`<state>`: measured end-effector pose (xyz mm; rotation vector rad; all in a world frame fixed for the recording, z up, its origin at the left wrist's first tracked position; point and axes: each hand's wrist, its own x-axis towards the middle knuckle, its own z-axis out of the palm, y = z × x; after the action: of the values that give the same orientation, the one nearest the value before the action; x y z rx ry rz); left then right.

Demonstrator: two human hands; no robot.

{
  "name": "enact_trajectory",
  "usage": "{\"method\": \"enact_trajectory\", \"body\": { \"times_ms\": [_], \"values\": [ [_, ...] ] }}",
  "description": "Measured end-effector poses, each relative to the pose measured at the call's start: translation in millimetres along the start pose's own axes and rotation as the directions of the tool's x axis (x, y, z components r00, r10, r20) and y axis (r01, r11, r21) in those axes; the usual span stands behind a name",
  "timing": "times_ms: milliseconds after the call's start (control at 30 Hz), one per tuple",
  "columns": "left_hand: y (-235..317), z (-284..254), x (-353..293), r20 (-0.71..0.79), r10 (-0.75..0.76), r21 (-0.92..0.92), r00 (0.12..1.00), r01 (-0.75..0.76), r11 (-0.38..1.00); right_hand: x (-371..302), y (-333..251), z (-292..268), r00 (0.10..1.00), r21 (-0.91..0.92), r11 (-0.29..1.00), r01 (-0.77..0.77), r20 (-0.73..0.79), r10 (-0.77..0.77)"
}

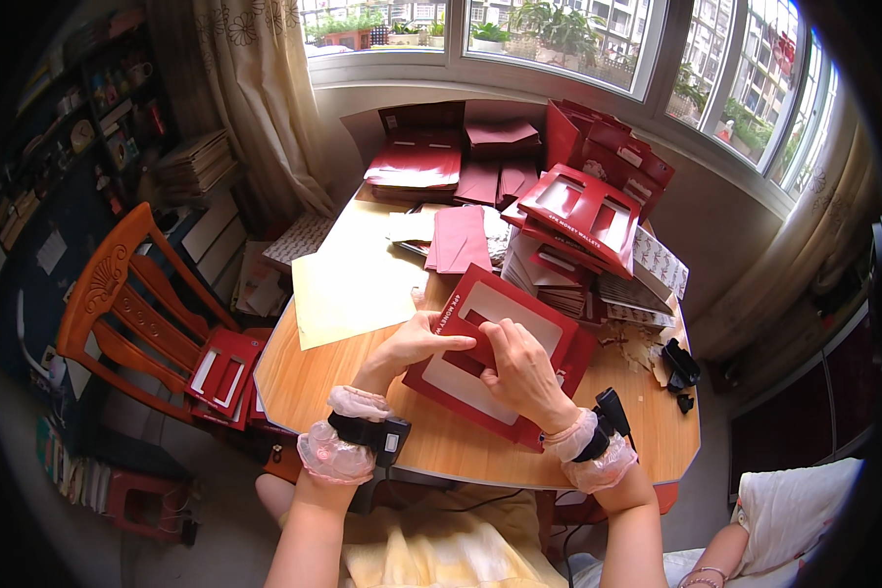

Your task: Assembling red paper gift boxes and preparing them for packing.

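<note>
A flat red cardboard box sheet [490,304] with white window cut-outs lies on the wooden table [314,377] in front of me. My left hand [414,343] presses on its left part, fingers stretched toward the middle. My right hand [521,365] pinches a red flap near the sheet's centre. Both wrists wear a black device and a translucent pink cuff.
A stack of the same red window sheets [583,211] rises behind. Red envelopes [459,240] and a cream paper sheet [348,284] lie to the left of the stack. An orange wooden chair [137,314] holds more red sheets [220,372]. Another person's arm [720,554] shows at the lower right.
</note>
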<state>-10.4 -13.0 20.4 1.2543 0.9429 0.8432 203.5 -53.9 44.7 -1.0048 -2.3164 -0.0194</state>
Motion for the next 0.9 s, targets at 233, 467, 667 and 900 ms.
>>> {"method": "enact_trajectory", "body": {
  "times_ms": [233,467,667,900],
  "values": [
    [-6,0,2,0.036,-0.055,-0.024,0.998,0.056,0.998,-3,3,4,0.999,0.065,0.998,0.018,0.044,-0.021],
    [-4,-5,-1,-0.051,-0.075,-0.105,0.996,0.069,0.992,-6,5,-6,0.995,-0.11,0.993,-0.037,0.085,0.047],
    [-13,-5,4,0.021,-0.141,-0.144,0.99,0.143,0.979,-8,11,-4,0.991,-0.122,0.992,0.013,0.137,0.003],
    [-10,1,-4,0.048,-0.238,-0.086,0.97,0.241,0.967,-1,-2,5,0.997,0.054,0.998,0.043,0.067,-0.047]
  ]
}}
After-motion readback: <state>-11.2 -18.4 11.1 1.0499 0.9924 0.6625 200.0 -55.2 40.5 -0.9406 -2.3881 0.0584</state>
